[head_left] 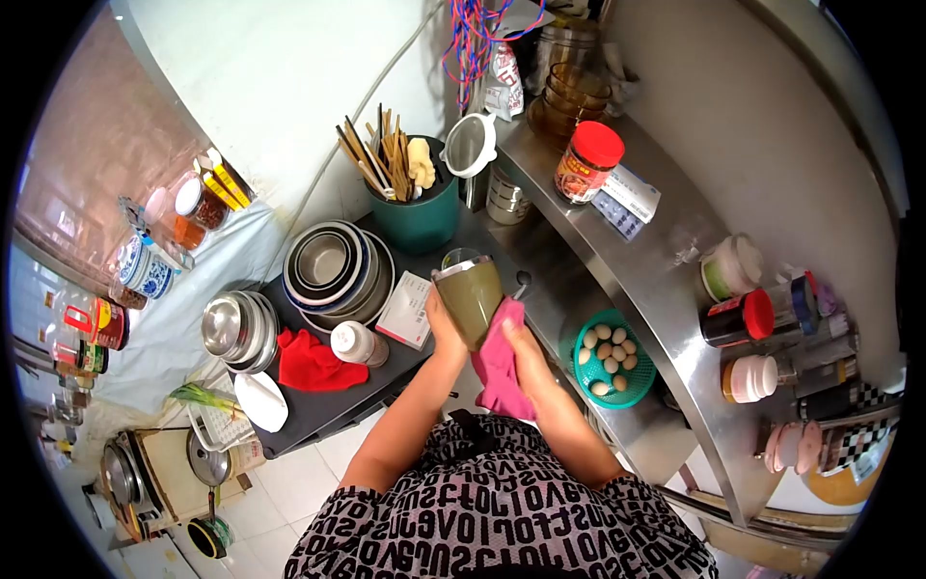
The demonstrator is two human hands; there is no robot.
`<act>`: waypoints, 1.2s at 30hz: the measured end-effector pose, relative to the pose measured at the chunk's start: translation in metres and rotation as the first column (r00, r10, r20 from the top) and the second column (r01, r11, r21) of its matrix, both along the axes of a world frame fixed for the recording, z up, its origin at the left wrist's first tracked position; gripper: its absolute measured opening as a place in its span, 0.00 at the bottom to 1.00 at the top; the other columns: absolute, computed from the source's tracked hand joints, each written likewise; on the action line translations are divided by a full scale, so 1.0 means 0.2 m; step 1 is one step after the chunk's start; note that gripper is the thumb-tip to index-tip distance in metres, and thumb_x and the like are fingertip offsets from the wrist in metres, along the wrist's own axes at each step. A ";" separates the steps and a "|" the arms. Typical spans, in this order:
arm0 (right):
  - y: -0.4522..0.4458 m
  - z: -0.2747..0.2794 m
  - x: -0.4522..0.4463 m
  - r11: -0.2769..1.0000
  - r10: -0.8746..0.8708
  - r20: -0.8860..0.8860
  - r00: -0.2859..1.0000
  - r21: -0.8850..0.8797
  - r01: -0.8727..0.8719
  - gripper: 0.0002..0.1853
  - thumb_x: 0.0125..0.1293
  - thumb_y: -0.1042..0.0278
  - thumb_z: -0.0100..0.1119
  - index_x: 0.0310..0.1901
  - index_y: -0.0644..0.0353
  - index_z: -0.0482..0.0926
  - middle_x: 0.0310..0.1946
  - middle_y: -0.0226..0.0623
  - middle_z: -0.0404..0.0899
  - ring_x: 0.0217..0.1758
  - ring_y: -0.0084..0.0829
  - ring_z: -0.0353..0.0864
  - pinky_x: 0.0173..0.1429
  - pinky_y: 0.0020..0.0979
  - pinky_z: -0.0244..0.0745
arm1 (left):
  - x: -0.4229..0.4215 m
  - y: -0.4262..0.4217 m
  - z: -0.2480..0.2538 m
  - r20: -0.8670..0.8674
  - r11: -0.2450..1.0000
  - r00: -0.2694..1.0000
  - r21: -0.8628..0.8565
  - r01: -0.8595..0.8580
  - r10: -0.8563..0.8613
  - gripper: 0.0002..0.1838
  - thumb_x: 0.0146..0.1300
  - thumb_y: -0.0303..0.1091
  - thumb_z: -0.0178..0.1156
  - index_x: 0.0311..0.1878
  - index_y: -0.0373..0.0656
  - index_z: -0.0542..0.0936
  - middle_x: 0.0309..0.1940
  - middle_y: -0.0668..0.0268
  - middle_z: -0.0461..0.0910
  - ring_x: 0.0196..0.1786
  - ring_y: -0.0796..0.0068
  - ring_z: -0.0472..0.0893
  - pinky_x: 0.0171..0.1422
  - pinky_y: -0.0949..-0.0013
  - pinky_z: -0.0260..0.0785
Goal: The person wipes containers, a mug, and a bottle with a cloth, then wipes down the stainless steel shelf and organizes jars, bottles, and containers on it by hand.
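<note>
My left hand (445, 326) grips the side of an olive-green, cup-like container (470, 301) with a shiny band at its top end. It is held tilted in front of my body. A pink cloth (497, 369) is bunched in my right hand (530, 359) and touches the container's lower right side. Just behind the container, a clear glass (457, 258) is partly hidden. A white-and-red box (405, 309) lies on the dark table to the left of my left hand, with a white bottle (359, 344) beside it.
Nested bowls (333, 262), metal bowls (241, 328) and a red cloth (313, 362) crowd the dark table. A green bucket (417, 220) holds many chopsticks. On the right, a teal basket (632, 391) of several eggs sits below a steel shelf (666, 299) bearing a red-lidded jar (586, 164).
</note>
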State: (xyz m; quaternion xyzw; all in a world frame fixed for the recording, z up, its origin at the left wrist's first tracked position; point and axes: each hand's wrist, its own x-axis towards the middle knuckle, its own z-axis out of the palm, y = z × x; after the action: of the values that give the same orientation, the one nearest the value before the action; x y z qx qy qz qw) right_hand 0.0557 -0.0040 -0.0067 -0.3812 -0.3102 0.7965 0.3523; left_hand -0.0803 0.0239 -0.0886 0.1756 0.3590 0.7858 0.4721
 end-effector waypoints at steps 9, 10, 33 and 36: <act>0.00 -0.27 -0.05 0.927 -0.323 -0.066 0.944 0.176 0.330 0.24 0.77 0.53 0.50 0.62 0.65 0.69 0.57 0.36 0.75 0.58 0.28 0.74 0.63 0.31 0.69 | 0.08 -0.12 0.27 -0.557 0.906 0.810 -0.226 -0.357 0.180 0.22 0.79 0.48 0.41 0.35 0.40 0.70 0.23 0.67 0.69 0.24 0.79 0.71 0.29 0.71 0.65; 0.04 -0.21 -0.03 0.935 -0.330 -0.064 0.942 0.111 0.336 0.23 0.76 0.54 0.51 0.61 0.65 0.71 0.55 0.37 0.77 0.57 0.29 0.76 0.61 0.32 0.71 | 0.12 -0.14 0.29 -0.296 0.954 0.941 -0.196 -0.227 0.163 0.21 0.78 0.50 0.43 0.35 0.43 0.70 0.23 0.70 0.67 0.27 0.81 0.70 0.33 0.72 0.67; 0.17 -0.08 0.00 0.654 -0.295 0.328 0.898 0.754 -0.061 0.35 0.70 0.45 0.54 0.71 0.59 0.64 0.70 0.50 0.63 0.67 0.44 0.70 0.70 0.38 0.65 | 0.08 -0.25 0.40 -0.290 0.930 0.944 -0.365 0.041 -0.156 0.18 0.78 0.45 0.44 0.37 0.41 0.71 0.22 0.72 0.68 0.16 0.83 0.68 0.20 0.73 0.67; 0.26 -0.08 0.07 0.987 0.099 -0.182 0.978 -0.105 -0.120 0.40 0.70 0.29 0.40 0.66 0.59 0.69 0.57 0.45 0.78 0.57 0.37 0.79 0.62 0.40 0.74 | 0.06 -0.25 0.43 -0.007 0.930 0.991 -0.349 0.119 -0.130 0.17 0.76 0.45 0.46 0.35 0.43 0.71 0.17 0.74 0.64 0.14 0.83 0.63 0.17 0.75 0.61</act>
State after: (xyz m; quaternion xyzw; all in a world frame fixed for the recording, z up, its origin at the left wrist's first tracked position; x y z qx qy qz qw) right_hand 0.0706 0.0472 -0.0236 -0.3110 -0.2518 0.8619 0.3114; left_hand -0.0682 -0.0261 -0.0027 0.1238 0.4874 0.6756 0.5391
